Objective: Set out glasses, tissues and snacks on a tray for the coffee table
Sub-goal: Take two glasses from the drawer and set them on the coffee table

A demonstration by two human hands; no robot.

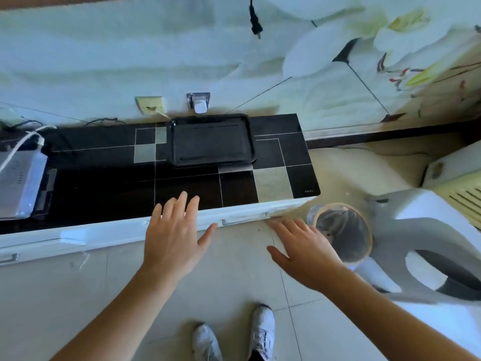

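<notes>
A black rectangular tray (212, 142) lies flat on a low black-topped cabinet (104, 183), at the back near the wall, with nothing on it. My left hand (174, 235) hovers over the cabinet's front edge, palm down and fingers spread, holding nothing. My right hand (302, 248) is stretched out over the floor to the right of the cabinet's corner, also empty with fingers apart. Both hands are well short of the tray. No glasses, tissues or snacks are in view.
A white box-shaped device (20, 183) with cables sits at the cabinet's left end. A round bin (343, 233) stands on the floor right of the cabinet, beside a white plastic chair (429, 246). Wall sockets (199, 102) are behind the tray. My shoes (234, 337) are on the tiled floor.
</notes>
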